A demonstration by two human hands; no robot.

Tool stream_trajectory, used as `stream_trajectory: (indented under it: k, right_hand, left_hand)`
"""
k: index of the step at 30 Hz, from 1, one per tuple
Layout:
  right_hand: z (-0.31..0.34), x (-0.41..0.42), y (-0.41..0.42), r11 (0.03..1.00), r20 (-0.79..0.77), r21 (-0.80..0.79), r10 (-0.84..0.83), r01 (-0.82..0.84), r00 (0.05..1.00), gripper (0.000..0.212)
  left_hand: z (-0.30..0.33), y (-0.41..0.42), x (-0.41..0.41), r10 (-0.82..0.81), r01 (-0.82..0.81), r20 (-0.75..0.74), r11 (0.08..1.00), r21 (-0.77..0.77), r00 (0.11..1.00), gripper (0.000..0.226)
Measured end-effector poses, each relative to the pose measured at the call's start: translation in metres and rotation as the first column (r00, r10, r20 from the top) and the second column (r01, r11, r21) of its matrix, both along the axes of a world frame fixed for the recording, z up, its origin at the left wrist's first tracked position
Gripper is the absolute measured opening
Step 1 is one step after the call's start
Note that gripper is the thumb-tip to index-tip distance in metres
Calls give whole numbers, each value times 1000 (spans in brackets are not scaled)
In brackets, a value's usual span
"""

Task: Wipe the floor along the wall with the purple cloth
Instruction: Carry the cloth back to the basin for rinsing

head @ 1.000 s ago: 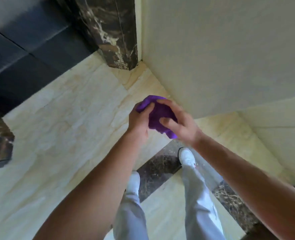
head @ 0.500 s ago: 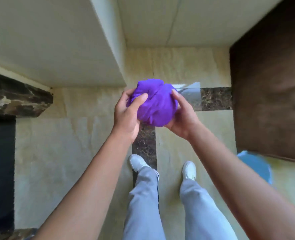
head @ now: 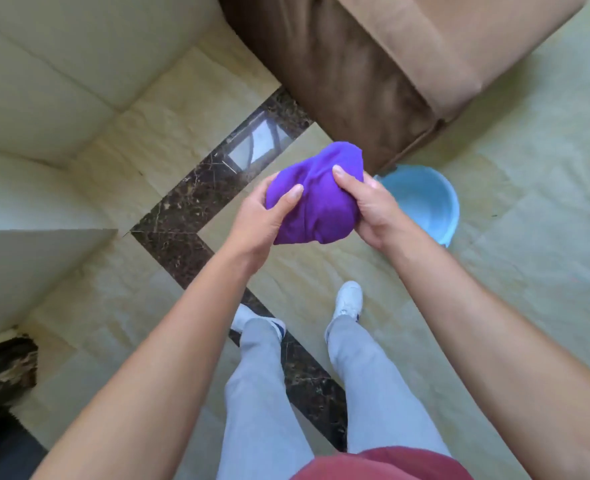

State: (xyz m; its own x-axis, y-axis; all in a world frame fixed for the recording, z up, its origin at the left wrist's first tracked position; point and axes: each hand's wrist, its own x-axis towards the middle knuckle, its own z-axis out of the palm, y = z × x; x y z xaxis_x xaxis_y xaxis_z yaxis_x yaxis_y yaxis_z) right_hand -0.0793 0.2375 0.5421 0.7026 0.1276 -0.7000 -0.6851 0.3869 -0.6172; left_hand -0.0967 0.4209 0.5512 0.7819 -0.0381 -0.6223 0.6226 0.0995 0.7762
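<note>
Purple cloth (head: 316, 199): bunched lump, long axis running near-left to far-right, above the floor (head: 515, 271).
Left hand (head: 257, 221): clutching its near-left side.
Right hand (head: 368, 206): clutching its right side.
Blue bucket (head: 425, 202): floor, just right.

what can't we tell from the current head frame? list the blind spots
- Blue bucket, head view: near rim is hidden behind the right hand, and its contents are too washed out to read.
- Purple cloth: bunched between right hand and left hand; wetness, size and underside are hidden.
- Brown sofa: cut off by the top edge.
- Wall: its floor edge is partly out of frame at left.
</note>
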Motion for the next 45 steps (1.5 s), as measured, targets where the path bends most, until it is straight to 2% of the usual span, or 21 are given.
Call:
stream_trajectory:
  k: [2, 7, 11, 17, 20, 23, 27, 30, 34, 37, 40, 41, 44, 45]
  right_hand:
    - [-7, -8, -56, 996, -13, -15, -93, 93, 996, 27]
    - [-24, -31, -157, 956, -61, -152, -262, 251, 963, 29]
    - [-50, -51, -213, 856, -112, -289, -474, 428, 873, 18]
    - [-90, -53, -266, 709, -109, -574, -562, 409, 820, 25]
    - [-126, -36, -287, 659, -110, -671, -542, 340, 833, 26]
    - [-183, -26, -304, 641, -163, -720, -530, 268, 832, 26]
    - [-284, -20, -319, 668, -234, -712, -517, 217, 823, 24]
    - [-378, -21, -332, 696, -294, -686, -533, 213, 794, 24]
    - [-470, -28, -344, 765, -353, -598, -519, 239, 779, 29]
    - [-534, -41, -348, 801, -397, -560, -485, 213, 779, 30]
    - [-573, -50, -352, 768, -401, -630, -449, 116, 799, 23]
    - [-583, -52, -352, 739, -395, -668, -450, 86, 801, 20]
    - [-586, -50, -342, 623, -321, -779, -498, 75, 806, 11]
    - [-586, -50, -337, 573, -292, -817, -506, 63, 812, 26]
  left_hand:
    - [-7, -49, 6, -77, 77, -13, 997, -28, 997, 28]
    - [-28, -153, 16, -166, 167, -69, 986, 9, 984, 15]
    - [-61, -224, 26, -309, 315, -157, 949, 12, 938, 13]
    - [-111, -301, 71, -533, 555, -233, 831, 40, 814, 22]
    - [-144, -330, 98, -576, 614, -253, 781, 111, 778, 30]
    - [-196, -353, 113, -638, 697, -288, 687, 205, 714, 31]
    - [-293, -374, 127, -684, 751, -310, 591, 293, 660, 34]
    - [-389, -385, 119, -671, 773, -386, 571, 277, 633, 17]
    - [-485, -394, 106, -610, 763, -464, 572, 302, 642, 15]
    - [-545, -397, 93, -635, 811, -508, 503, 299, 582, 14]
    - [-584, -402, 90, -674, 839, -501, 433, 329, 544, 20]
    - [-596, -404, 89, -698, 847, -485, 388, 363, 527, 24]
    - [-603, -403, 88, -809, 837, -407, 178, 518, 424, 38]
    - [-598, -403, 85, -849, 814, -376, 104, 572, 372, 47]
